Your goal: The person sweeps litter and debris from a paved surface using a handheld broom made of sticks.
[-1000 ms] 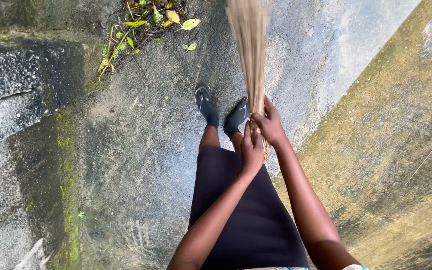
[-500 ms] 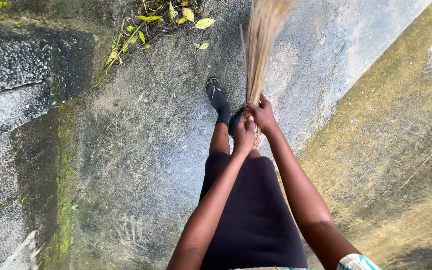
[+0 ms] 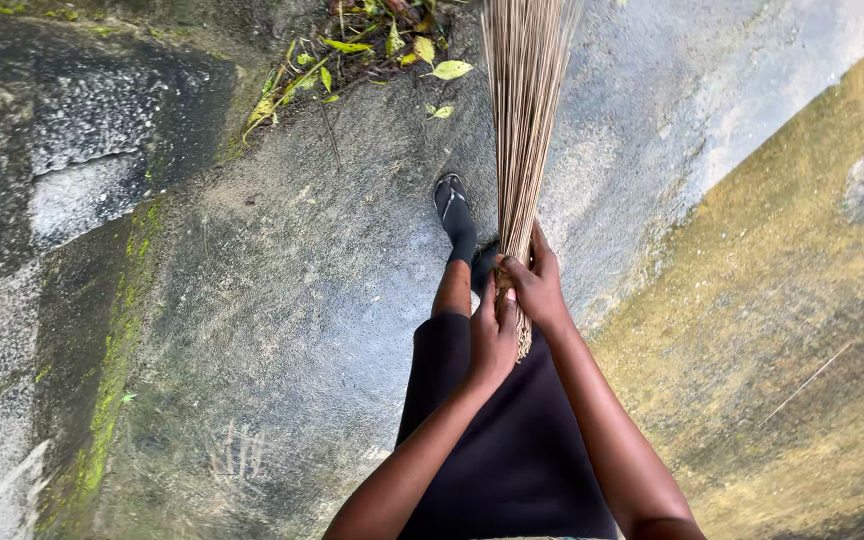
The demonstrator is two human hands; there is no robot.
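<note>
I hold a bundle broom of thin brown sticks (image 3: pixel 522 110) upright in front of me, its bristles reaching toward the top of the view. My right hand (image 3: pixel 538 283) wraps the broom's bound end. My left hand (image 3: pixel 493 335) grips the same end just below and to the left, touching the right hand. Beneath them I see my dark skirt (image 3: pixel 507 440) and one foot in a dark sandal (image 3: pixel 452 203) on wet concrete.
A small heap of green and yellow leaves and twigs (image 3: pixel 362 50) lies ahead on the left. A mossy green seam (image 3: pixel 117 340) runs along the concrete at the left. A yellowish stained wall (image 3: pixel 782 330) rises on the right.
The broom swung from a tilt to the right back to nearly straight ahead. My hands dropped lower and closer to my body. The view shifted so the leaf heap sits further right.
</note>
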